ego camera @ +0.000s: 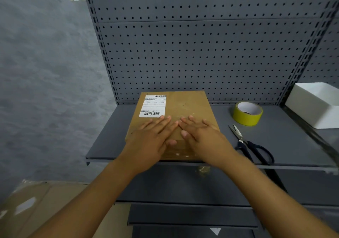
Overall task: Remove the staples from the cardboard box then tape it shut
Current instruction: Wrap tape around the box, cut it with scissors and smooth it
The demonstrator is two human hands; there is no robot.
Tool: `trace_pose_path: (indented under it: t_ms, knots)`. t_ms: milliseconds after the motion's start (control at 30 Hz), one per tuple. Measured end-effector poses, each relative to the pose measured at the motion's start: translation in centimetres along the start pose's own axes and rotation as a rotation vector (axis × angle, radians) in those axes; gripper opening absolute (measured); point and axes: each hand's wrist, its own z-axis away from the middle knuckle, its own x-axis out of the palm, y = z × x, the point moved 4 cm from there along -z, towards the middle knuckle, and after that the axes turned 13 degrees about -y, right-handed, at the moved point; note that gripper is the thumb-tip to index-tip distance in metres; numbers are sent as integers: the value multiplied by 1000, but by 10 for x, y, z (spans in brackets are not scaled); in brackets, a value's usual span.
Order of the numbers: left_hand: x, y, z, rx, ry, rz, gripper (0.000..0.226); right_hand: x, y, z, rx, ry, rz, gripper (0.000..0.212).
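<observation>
Stockroom, grey pegboard shelving (201,54), cartons

Brown labelled cardboard box (185,105) closed, flat on shelf (286,146).

White bin (315,103) on grey shelf (286,142)

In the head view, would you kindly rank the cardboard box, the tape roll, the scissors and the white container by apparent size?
1. cardboard box
2. white container, though the frame crops it
3. scissors
4. tape roll, close to the scissors in area, so unsure
</observation>
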Motion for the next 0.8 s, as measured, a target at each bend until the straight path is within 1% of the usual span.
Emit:
trace_pose_path:
  t_ms: [33, 67, 167, 200, 267, 300, 333, 367, 433, 467, 500, 533, 600, 667, 733, 800]
  knots:
    - [0, 1, 1, -6, 8, 5, 59, 1, -3, 2, 32, 51, 56, 50]
    - [0, 1, 1, -10, 10, 28, 60, 3, -4, 2, 47, 64, 68, 50]
    - [-4, 2, 0, -8, -1, 92, 68, -1, -1, -1, 46, 2, -76, 44]
    - [-4, 2, 0, -7, -12, 102, 68, -4, 3, 0, 54, 17, -98, 44]
    - [-7, 0, 1, -6, -75, 216, 65, -2, 15, 9, 132, 123, -74, 44]
    - [-9, -6, 2, -23, -103, 352, 64, 0, 21, 16, 171, 182, -94, 44]
    - [-14, -11, 4, -52, -90, 507, 64, 4, 27, 23, 181, 219, -168, 45]
    - [-20, -18, 7, -103, -26, 625, 63, 7, 32, 28, 166, 236, -301, 46]
    - [-25, -34, 15, -268, 127, 693, 56, 10, 42, 35, 159, 242, -626, 51]
    - [-22, -39, 21, -357, 139, 724, 54, 11, 45, 38, 181, 242, -744, 53]
    - [-16, -40, 25, -413, 114, 771, 54, 13, 47, 40, 207, 233, -821, 53]
    - [-9, -38, 29, -427, 87, 815, 53, 15, 47, 41, 225, 216, -866, 53]
    - [-3, -35, 32, -421, 94, 853, 52, 16, 47, 39, 254, 198, -893, 51]
    - [-2, -38, 29, -437, 92, 880, 50, 13, 48, 38, 294, 200, -855, 49]
    - [2, -44, 29, -478, 84, 1022, 53, 12, 49, 37, 313, 193, -838, 49]
    - [8, -44, 34, -527, 122, 1235, 56, 10, 51, 35, 328, 184, -879, 49]
